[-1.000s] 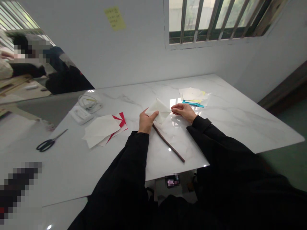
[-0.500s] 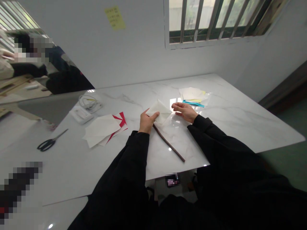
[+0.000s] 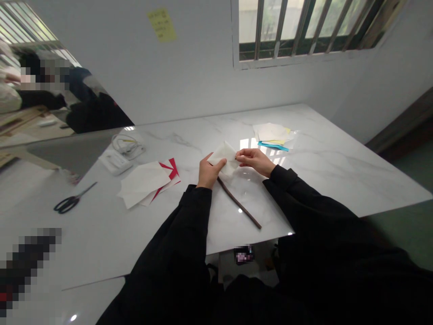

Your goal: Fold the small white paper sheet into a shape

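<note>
My left hand [image 3: 208, 172] is closed on a cream-white folded sheet [image 3: 228, 168], thumb on top and fingers behind it. Whether the sheet is paper or cloth I cannot tell. At the sheet's right edge, the fingertips of my right hand [image 3: 255, 161] are pinched together. A tiny dark spot shows at those fingertips, too small to name. Below the sheet a thin brown stick [image 3: 238, 201] lies slanted on the table, its upper end beside my left hand.
Left of my hands lie white and red sheets [image 3: 145, 183], black-handled scissors [image 3: 67, 204], and a white box with a cable [image 3: 117, 162]. White, yellow and blue pieces [image 3: 272, 135] lie at the back right of the marble-patterned table [image 3: 355, 171]. A person [image 3: 81, 90] sits at the far left.
My right hand has moved left and slightly down, from just off the sheet to its right edge. The left hand still holds the sheet, and the stick lies as before.
</note>
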A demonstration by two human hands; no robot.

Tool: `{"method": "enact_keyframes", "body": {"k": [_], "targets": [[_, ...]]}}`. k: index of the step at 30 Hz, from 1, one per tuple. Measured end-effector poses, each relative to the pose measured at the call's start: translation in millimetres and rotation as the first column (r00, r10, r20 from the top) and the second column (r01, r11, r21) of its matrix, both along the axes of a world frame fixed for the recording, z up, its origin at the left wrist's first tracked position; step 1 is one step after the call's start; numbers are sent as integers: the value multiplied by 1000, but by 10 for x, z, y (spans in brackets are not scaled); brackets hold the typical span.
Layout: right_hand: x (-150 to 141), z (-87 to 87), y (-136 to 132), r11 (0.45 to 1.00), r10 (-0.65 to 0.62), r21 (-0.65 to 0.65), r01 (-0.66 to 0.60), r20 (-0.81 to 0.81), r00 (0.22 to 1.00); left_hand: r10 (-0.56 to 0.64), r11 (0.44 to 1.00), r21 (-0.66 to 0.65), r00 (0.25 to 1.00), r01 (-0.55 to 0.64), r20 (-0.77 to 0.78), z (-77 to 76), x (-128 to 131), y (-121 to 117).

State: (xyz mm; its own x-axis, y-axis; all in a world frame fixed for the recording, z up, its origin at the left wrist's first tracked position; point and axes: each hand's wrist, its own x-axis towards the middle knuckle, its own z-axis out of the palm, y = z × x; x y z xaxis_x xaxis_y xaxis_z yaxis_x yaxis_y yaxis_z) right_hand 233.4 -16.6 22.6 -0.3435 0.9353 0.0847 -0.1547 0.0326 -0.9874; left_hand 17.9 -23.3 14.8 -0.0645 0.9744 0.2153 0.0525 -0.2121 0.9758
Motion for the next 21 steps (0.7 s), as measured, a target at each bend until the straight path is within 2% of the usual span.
{"method": "enact_keyframes", "body": {"k": [10,21], "targets": [[-42,33,-25,999,-25,42,23,64,998,-86,995,-40,996,87,18,-36,11,3],[-49,37,-33,998,-14,70,8,92,996,-58,997,-52,998,57,-3,26,25,-23]]}}
